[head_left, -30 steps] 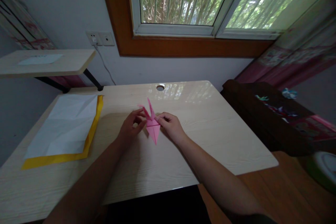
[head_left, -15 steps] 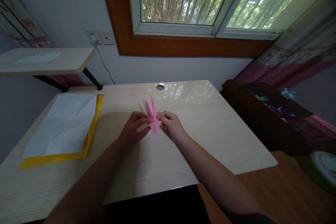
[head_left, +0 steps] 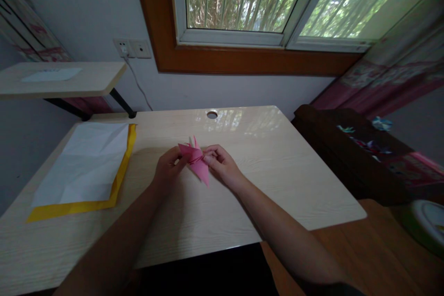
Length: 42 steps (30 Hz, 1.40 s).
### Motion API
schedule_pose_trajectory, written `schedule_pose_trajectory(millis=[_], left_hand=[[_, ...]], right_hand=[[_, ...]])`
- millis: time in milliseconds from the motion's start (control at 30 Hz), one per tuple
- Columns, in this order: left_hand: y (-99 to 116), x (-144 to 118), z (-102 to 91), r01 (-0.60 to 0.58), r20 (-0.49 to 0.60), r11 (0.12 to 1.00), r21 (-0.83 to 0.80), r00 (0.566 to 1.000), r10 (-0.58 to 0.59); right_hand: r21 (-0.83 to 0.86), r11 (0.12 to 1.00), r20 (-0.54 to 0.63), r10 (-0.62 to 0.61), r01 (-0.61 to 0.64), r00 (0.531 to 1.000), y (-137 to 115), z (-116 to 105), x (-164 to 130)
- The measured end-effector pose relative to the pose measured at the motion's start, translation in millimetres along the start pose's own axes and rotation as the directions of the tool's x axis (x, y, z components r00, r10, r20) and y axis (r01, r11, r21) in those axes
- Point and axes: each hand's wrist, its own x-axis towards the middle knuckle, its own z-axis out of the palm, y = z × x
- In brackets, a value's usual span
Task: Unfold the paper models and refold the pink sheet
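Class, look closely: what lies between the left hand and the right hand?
The head view shows folded pink paper between the left hand and right hand, in the grip of both.

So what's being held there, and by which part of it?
A folded pink paper: the left grip pinches its left flap, the right grip its right edge.

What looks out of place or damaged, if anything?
Only a minor thing: the white sheet, faintly creased, sits off-centre on the yellow sheet, exposing yellow along its right and near edges. The pink folded paper shows no obvious tear.
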Motion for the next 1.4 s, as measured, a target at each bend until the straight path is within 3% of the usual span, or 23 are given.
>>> schedule_pose_trajectory(millis=[100,233,500,767,900,1067,1200,1400], left_hand=[[-2,-1,0.4,0.072,-0.023,0.997,-0.017,0.997,-0.073],[0,0,1.0,0.155,-0.069,0.987,-0.038,0.985,-0.157],[10,3,2.0,0.183,-0.167,0.979,-0.092,0.966,-0.196],[4,3,0.6,0.019,-0.186,0.991,-0.133,0.982,-0.044],[-5,4,1.3,-0.09,-0.243,0.974,-0.206,0.969,0.038],[-6,4,1.9,-0.09,-0.264,0.976,-0.196,0.964,0.035],[-2,4,-0.5,-0.08,-0.241,0.983,-0.163,0.97,0.039],[5,4,-4.7,-0.184,-0.121,0.978,-0.102,0.978,0.171]], right_hand=[[-0.034,0.999,0.05,-0.014,0.016,0.999,5,1,0],[-0.029,0.999,-0.008,-0.046,0.046,0.999,9,0,1],[-0.222,0.969,-0.052,-0.119,0.105,0.992,11,-4,0],[-0.397,0.903,-0.092,-0.214,0.161,0.973,6,-6,-1],[-0.469,0.869,-0.102,-0.231,0.158,0.968,4,-9,0],[-0.522,0.84,-0.113,-0.241,0.149,0.964,5,-12,1],[-0.591,0.788,-0.098,-0.285,0.174,0.954,3,-13,2],[-0.685,0.676,-0.006,-0.378,0.271,0.926,2,-19,4]])
